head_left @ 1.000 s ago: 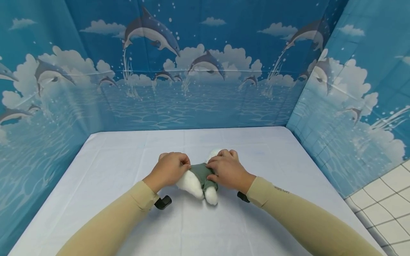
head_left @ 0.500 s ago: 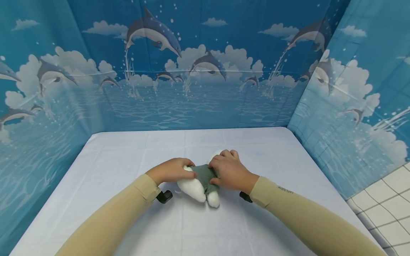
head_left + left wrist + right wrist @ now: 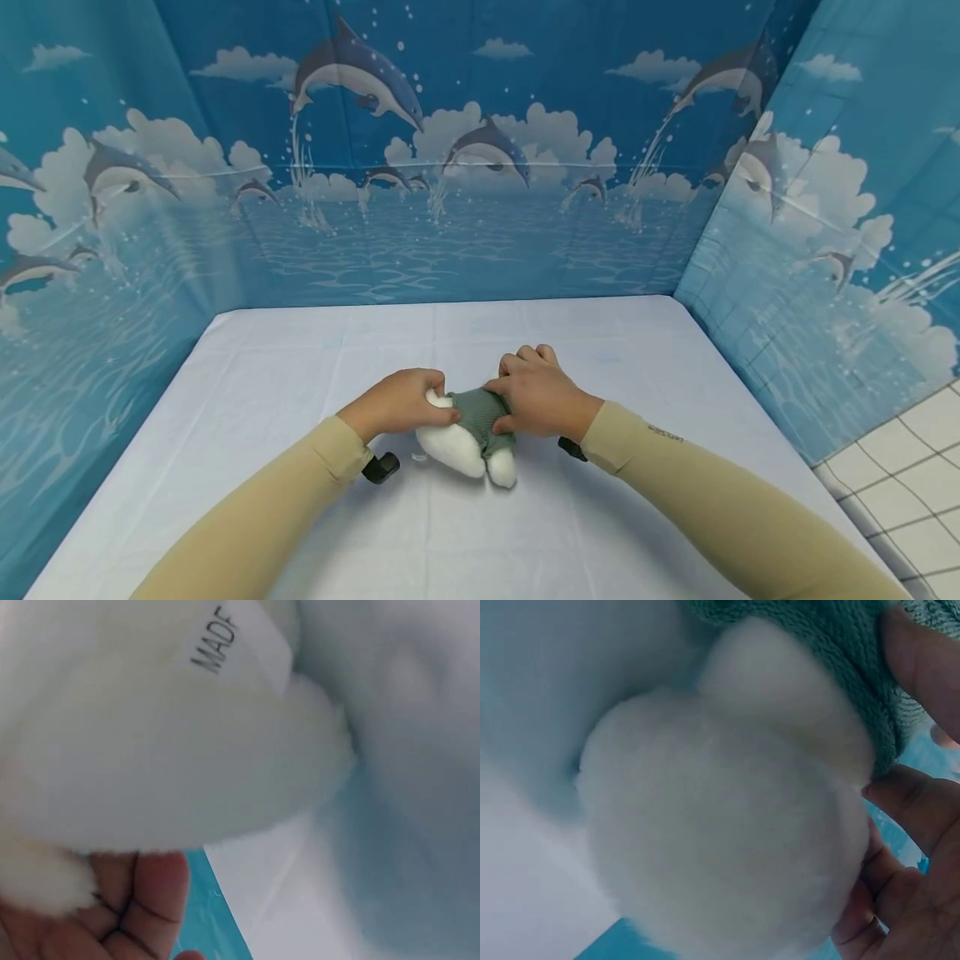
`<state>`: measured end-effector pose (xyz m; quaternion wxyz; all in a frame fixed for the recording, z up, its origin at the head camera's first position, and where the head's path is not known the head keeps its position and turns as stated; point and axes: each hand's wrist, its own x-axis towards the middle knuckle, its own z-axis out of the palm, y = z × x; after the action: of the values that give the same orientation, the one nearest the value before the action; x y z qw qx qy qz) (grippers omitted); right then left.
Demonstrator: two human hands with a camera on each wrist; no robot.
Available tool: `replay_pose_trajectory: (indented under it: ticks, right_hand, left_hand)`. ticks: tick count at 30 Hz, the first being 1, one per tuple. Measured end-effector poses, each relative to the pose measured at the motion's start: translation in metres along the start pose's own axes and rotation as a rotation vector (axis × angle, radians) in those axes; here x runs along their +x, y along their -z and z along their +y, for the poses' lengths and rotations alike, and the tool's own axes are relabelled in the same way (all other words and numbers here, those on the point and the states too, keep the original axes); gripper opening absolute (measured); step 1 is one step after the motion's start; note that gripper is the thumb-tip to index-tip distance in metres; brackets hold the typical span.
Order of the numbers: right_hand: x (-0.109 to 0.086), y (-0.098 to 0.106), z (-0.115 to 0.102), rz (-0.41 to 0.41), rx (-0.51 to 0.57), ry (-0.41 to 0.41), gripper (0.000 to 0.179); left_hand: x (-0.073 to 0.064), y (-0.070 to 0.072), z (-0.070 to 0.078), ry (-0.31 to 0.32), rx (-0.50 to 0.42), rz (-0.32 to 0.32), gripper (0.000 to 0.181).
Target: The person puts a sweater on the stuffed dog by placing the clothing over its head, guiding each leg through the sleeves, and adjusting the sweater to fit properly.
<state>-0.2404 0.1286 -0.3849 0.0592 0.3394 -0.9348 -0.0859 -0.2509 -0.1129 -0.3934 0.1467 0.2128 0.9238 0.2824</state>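
Note:
A white plush toy [image 3: 447, 448] in a green knitted sweater [image 3: 480, 417] lies on its side on the table. My left hand [image 3: 401, 404] grips its lower body beside the sweater's hem, thumb on the near side. The left wrist view shows white fur [image 3: 172, 765], a sewn-on label [image 3: 238, 645] with printed letters, and curled fingers [image 3: 150, 907] beneath. My right hand [image 3: 542, 398] holds the sweater near the neck end, mostly hiding the head in the head view. Up close, its thumb [image 3: 922, 667] presses the knit, with a round white furry part [image 3: 727, 832] alongside.
A white cloth [image 3: 360, 533] covers the table. Blue dolphin-print curtains [image 3: 465, 242] stand behind it and along both sides. White tiles [image 3: 911, 467] show at the lower right.
My left hand has gone from pinching at the sweater's hem to gripping the toy's white lower body. The toy has shifted slightly right and nearer. My right hand stays on the sweater.

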Motion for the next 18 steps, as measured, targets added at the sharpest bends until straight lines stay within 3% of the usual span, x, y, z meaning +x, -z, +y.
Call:
replay_pose_trajectory:
  ticks: [7, 12, 18]
  right_hand:
    - [0.001, -0.001, 0.001, 0.047, -0.017, 0.018, 0.058]
    - [0.002, -0.001, 0.002, 0.064, -0.04, 0.041, 0.056]
    - [0.0, 0.001, 0.004, 0.035, -0.099, 0.041, 0.06]
  left_hand:
    - [-0.006, 0.002, 0.007, 0.088, 0.151, 0.043, 0.047]
    - [-0.004, -0.001, 0.012, 0.146, 0.187, 0.055, 0.064]
    - [-0.004, -0.003, 0.012, 0.155, 0.157, 0.041, 0.047]
